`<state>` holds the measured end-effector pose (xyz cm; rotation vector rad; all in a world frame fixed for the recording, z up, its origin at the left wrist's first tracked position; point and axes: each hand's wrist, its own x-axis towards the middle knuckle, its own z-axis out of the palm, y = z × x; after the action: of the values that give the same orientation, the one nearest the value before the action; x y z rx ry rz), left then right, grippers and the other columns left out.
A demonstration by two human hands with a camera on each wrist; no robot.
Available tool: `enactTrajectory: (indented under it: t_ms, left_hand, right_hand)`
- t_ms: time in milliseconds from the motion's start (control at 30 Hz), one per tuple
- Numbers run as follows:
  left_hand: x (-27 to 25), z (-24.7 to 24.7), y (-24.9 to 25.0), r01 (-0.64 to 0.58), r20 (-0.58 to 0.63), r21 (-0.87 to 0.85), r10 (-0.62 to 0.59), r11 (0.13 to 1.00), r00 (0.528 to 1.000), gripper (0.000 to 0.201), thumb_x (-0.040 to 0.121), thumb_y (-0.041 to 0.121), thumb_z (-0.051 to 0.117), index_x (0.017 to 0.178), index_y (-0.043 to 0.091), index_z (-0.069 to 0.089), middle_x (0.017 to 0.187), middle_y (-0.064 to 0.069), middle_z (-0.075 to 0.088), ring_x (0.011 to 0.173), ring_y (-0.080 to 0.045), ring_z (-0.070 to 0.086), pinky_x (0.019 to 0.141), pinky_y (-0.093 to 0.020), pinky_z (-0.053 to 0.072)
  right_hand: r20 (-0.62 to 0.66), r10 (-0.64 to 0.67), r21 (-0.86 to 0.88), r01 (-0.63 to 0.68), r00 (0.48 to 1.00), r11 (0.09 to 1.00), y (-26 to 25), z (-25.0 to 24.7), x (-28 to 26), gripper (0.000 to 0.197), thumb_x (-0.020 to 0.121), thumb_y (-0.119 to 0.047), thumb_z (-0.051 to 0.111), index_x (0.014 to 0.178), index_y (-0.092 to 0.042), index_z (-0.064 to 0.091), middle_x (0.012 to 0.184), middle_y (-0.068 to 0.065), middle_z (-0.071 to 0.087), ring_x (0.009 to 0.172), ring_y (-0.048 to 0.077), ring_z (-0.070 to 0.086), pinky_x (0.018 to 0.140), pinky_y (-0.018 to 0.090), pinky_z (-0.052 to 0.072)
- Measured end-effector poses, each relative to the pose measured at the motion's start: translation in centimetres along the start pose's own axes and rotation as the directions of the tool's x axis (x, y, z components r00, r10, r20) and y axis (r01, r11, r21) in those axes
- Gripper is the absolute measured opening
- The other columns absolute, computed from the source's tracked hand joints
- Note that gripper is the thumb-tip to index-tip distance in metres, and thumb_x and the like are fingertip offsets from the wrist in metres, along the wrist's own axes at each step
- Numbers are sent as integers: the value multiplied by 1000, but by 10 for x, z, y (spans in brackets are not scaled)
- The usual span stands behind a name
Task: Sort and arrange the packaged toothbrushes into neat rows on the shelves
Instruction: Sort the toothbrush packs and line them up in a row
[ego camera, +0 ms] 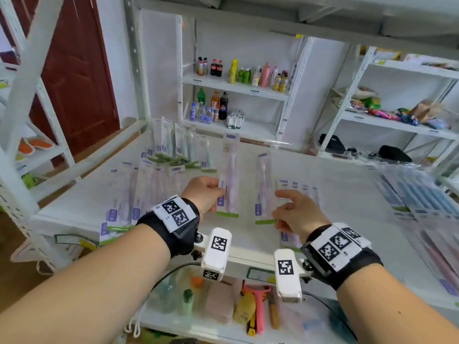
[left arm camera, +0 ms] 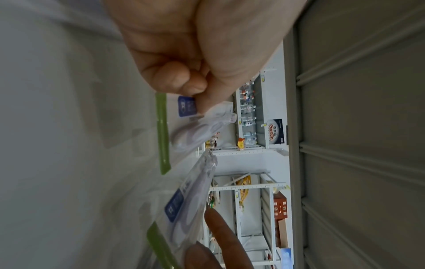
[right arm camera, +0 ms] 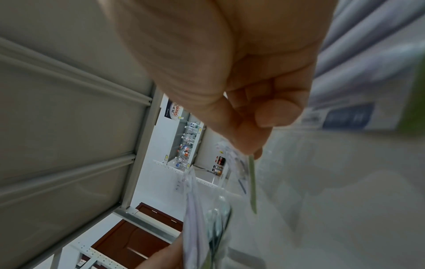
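Two packaged lilac toothbrushes with green bottom strips are lifted above the white shelf (ego camera: 335, 194). My left hand (ego camera: 207, 194) pinches the left package (ego camera: 229, 175) by its lower left edge; the left wrist view shows thumb and finger closed on that package (left arm camera: 197, 127). My right hand (ego camera: 295, 214) pinches the right package (ego camera: 264, 189) near its bottom right corner, index finger stretched out; the right wrist view shows its green strip (right arm camera: 252, 183) under the fingers. Both packages stand nearly upright, side by side and apart.
A row of lilac packages (ego camera: 139, 194) lies on the shelf's left side, green-backed packages (ego camera: 173, 145) stand at the back, more packages (ego camera: 298, 189) lie under my right hand and blue and pink ones (ego camera: 422, 202) at right. Below, a shelf holds kitchen items (ego camera: 248, 309).
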<state>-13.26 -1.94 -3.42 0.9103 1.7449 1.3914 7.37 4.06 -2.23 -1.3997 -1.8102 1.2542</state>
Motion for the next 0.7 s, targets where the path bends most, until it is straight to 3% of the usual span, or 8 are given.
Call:
enactTrajectory:
  t_ms: [100, 167, 267, 400, 533, 700]
  left_hand:
    - [1, 23, -3, 17, 47, -2, -17, 1000, 999, 17, 85, -1, 55, 83, 13, 65, 52, -2, 53, 40, -15, 39, 42, -20, 32]
    - [1, 34, -5, 26, 75, 15, -27, 1000, 997, 18, 85, -1, 55, 83, 14, 65, 50, 1, 55, 37, -13, 40, 41, -19, 33]
    - [-1, 49, -9, 50, 119, 39, -55, 998, 991, 20, 86, -1, 53, 95, 11, 66, 55, -1, 57, 38, -12, 41, 40, -19, 35]
    - [-3, 64, -11, 84, 167, 44, -90, 996, 982, 24, 87, -3, 52, 103, 8, 65, 58, -2, 56, 33, -7, 43, 39, -20, 36]
    - [-3, 72, -12, 120, 203, 35, -125, 992, 971, 25, 89, -1, 52, 111, 5, 61, 62, -5, 57, 45, -15, 43, 52, -30, 42]
    - [-3, 75, -16, 103, 227, 51, -112, 993, 967, 25, 90, 2, 53, 114, 7, 59, 73, -11, 61, 49, -15, 47, 51, -27, 43]
  right_hand:
    - [20, 27, -58, -26, 999, 998, 7, -14, -7, 46, 85, 2, 59, 127, -17, 51, 80, 11, 68, 58, 17, 65, 65, 35, 59]
    - [27, 49, -68, -47, 998, 997, 11, -20, -11, 46, 86, 2, 59, 128, -15, 50, 84, 13, 68, 58, 18, 65, 60, 31, 58]
    - [32, 84, -51, -82, 996, 995, 15, -25, -14, 48, 86, 3, 59, 129, -14, 50, 82, 13, 66, 56, 17, 63, 53, 25, 54]
    - [42, 97, -94, -93, 994, 991, 20, -29, -13, 50, 85, 4, 61, 131, -13, 49, 81, 10, 66, 60, 18, 64, 58, 26, 55]
    - [48, 112, -144, -104, 993, 984, 24, -29, -12, 50, 85, 2, 61, 131, -13, 49, 74, 8, 68, 55, 15, 64, 57, 26, 55]
    - [33, 128, -178, -120, 991, 977, 24, -29, -13, 49, 86, 1, 60, 131, -13, 49, 79, 7, 68, 55, 13, 67, 50, 20, 51]
